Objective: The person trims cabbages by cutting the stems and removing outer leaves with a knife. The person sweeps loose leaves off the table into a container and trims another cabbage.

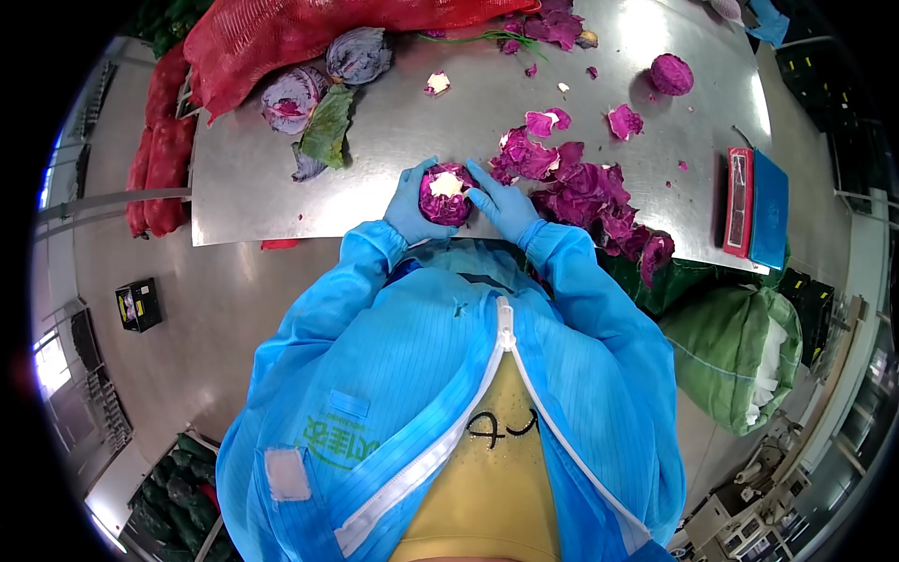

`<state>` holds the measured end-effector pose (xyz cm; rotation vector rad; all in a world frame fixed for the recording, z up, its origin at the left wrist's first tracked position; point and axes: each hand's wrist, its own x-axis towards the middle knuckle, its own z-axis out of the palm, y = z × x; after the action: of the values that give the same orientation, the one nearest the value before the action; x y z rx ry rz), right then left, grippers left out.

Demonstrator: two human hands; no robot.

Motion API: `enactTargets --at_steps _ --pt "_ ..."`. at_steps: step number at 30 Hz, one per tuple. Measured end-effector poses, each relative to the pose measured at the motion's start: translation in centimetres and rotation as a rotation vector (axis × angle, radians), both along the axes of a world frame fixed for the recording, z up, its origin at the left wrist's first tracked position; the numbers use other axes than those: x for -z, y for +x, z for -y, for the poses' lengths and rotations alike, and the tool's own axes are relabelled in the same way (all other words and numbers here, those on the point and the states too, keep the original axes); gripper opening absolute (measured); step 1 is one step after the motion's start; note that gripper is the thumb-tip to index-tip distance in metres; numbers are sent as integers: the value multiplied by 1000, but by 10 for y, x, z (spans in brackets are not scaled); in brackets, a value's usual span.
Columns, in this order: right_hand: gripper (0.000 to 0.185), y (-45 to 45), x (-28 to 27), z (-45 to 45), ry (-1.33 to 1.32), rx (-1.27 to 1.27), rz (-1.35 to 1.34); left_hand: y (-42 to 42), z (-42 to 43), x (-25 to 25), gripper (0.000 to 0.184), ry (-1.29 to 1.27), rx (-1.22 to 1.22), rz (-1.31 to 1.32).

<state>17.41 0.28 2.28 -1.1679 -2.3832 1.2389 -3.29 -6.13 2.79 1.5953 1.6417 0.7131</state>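
Observation:
A red cabbage (440, 208) with a pale cut stem end facing up sits near the front edge of the steel table, between my two hands. My left hand (410, 208), in a blue glove, wraps round its left side. From the right, my blue-gloved right hand (506, 206) has its thumb and fingers at the cabbage's side. Peeled purple leaves (585, 197) lie in a heap just right of that hand, running to the table edge. Two cabbages with dull outer leaves, one purple (292, 97) and one greyish (359, 56), rest at the back left beside a loose green leaf (328, 125).
A red mesh sack (272, 42) covers the table's back left. On the steel table (253, 201), a peeled red cabbage (671, 75) lies at the back right. A red box (738, 201) and a blue one (770, 208) stand at the right edge. Below is a green sack (721, 351).

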Motion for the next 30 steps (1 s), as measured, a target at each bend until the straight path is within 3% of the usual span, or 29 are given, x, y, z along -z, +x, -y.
enactTargets --at_steps 6,8,14,28,30 --pt "55 4 -6 0 51 -12 -1 6 -2 -1 116 -17 7 -25" --pt "54 2 -15 1 -1 14 163 8 -3 1 116 6 0 -41" --pt "50 -3 -25 3 57 93 323 13 -6 1 116 -15 3 -136" --pt "52 -3 -13 -9 90 84 243 21 -14 -12 113 -64 -9 -214" --pt "52 -2 -14 -12 117 68 331 20 -11 -10 113 -89 -6 -243"
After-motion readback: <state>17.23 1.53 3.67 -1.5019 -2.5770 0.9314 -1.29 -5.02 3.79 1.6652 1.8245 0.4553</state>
